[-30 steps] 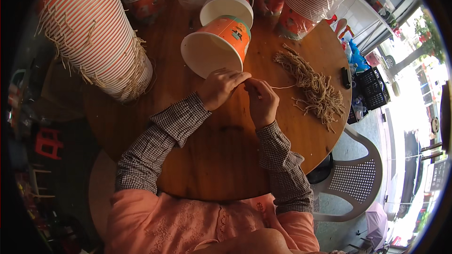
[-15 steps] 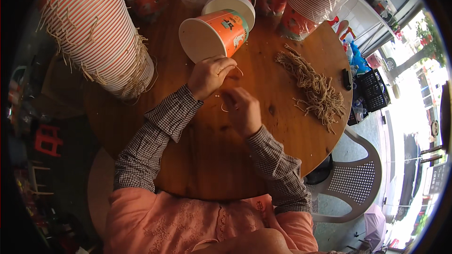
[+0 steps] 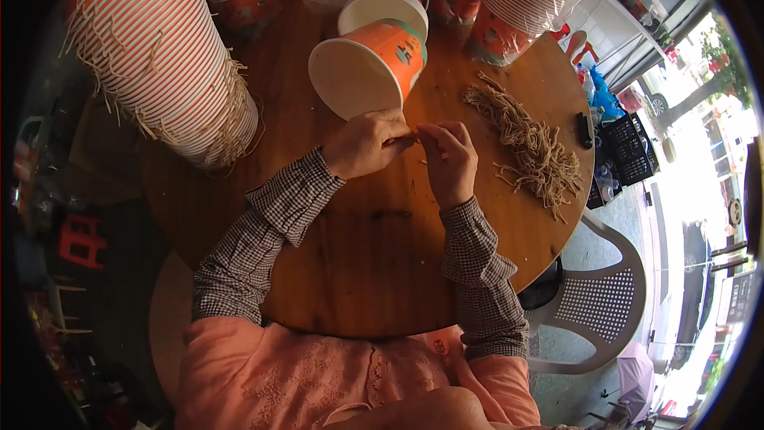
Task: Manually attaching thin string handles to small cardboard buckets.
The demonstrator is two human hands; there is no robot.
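An orange paper bucket [image 3: 408,57] with a white inside lies tilted on its side, its mouth turned to the near left. My left hand [image 3: 366,145] is closed at the lower edge of its rim, fingers bent inward; the exact grip is partly hidden. Close by on the right, my right hand [image 3: 452,163] pinches thumb and forefinger together, its tips almost meeting the left fingertips. A thin bit of twine seems to run between the two hands, too small to see clearly. To the right lies a loose bundle of tan twine [image 3: 532,143].
A tall leaning stack of paper buckets [image 3: 171,48], with twine strands hanging on it, stands at the left. More stacks wrapped in clear plastic [image 3: 525,8] stand at the back. Other buckets [image 3: 382,12] lie behind the orange one. A grey chair [image 3: 601,302] stands right of the round wooden table [image 3: 342,271].
My right hand has moved right and up, its fingertips coming close to the left ones. The left hand shifted slightly right, and the orange bucket turned, its mouth facing more toward me.
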